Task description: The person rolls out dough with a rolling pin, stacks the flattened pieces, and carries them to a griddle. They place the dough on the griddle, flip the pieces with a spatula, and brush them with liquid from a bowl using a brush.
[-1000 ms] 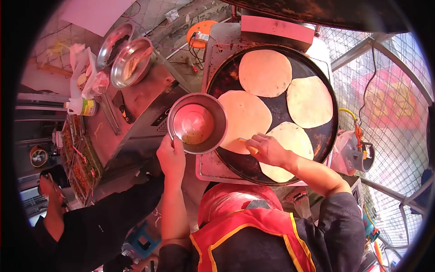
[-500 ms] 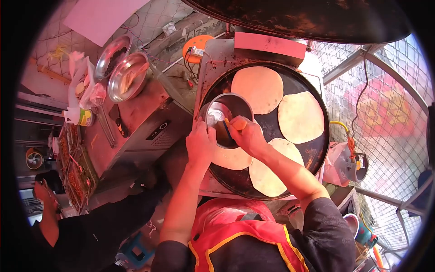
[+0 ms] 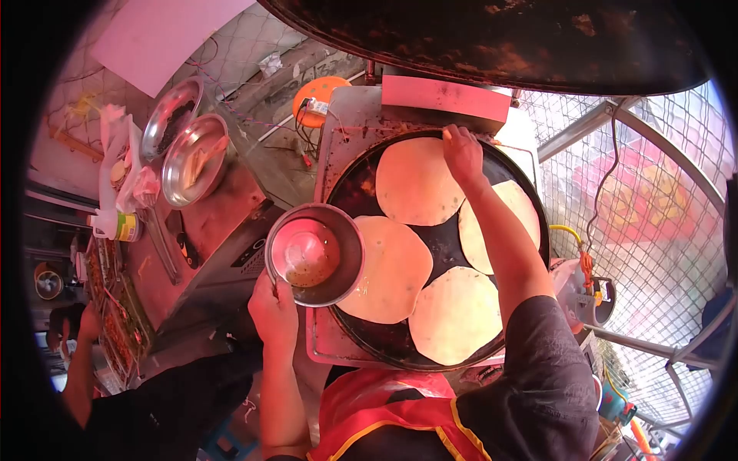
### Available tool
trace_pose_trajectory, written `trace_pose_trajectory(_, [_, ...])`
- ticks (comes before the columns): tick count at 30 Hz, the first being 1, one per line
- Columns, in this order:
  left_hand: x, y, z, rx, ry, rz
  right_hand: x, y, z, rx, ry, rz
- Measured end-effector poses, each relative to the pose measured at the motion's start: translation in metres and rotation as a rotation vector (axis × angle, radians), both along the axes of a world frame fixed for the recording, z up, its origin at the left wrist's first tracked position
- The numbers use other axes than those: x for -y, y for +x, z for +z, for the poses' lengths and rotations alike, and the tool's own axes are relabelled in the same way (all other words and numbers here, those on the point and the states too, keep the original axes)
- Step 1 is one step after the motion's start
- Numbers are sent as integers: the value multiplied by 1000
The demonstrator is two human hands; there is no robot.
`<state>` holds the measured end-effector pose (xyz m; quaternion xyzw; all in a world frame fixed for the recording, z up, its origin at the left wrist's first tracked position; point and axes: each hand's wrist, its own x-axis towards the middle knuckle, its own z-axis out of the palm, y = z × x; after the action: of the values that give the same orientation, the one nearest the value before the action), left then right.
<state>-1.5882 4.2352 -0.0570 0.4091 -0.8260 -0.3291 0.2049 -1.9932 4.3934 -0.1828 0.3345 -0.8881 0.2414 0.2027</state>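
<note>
A metal pot (image 3: 314, 255) with a little liquid in its bottom is in my left hand (image 3: 274, 311), at the left edge of the round black griddle (image 3: 446, 253). Several flat round dough pieces lie on the griddle: one at the top (image 3: 415, 182), one at the left (image 3: 389, 269), one at the bottom (image 3: 457, 315) and one at the right (image 3: 503, 223), partly under my forearm. My right hand (image 3: 463, 157) is closed over the griddle's far side, by the top dough piece. A small orange-yellow handle end shows at its fingers; the rest of that tool is hidden.
A large dark lid (image 3: 523, 42) hangs over the far side. Two metal bowls, one nearer (image 3: 194, 161), stand on the left counter (image 3: 223, 230) with a labelled bottle (image 3: 123, 226). A co-worker's hand (image 3: 88, 326) is near filled trays at far left. Wire mesh (image 3: 638, 184) stands right.
My right hand has left the pot and reached to the griddle's far edge. The pot, over the griddle half a second ago, has moved back left and down with my left hand.
</note>
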Motion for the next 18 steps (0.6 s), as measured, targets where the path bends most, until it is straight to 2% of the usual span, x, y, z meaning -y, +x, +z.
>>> trace_pose_trajectory(3, [0,2,-1,-44,-68,-1,37,80,-19,-24,195,465])
trace_pose_trajectory(5, [1,2,0,-59,-80,-4,31,135,7,178,47,568])
trace_pose_trajectory(8, [1,5,2,-23,-30,-20,-16,135,29,699,-119,282])
trace_pose_trajectory(9, [0,5,3,0,-1,-28,-38,113,27,631,42,124])
trace_pose_trajectory(10, [-2,5,3,-9,13,-44,-61,77,-10,749,-148,-54])
trace_pose_trajectory(13, [-7,-3,4,-24,21,-90,-109,33,16,334,-139,-237])
trace_pose_trajectory(16, [-13,-12,4,-1,-5,-148,-126,61,41,68,-70,-101])
trace_pose_trajectory(17, [-14,-16,2,4,-11,-171,-131,72,24,-111,23,-40])
trace_pose_trajectory(18, [-17,-20,1,4,-17,-195,-135,94,15,-41,188,-28])
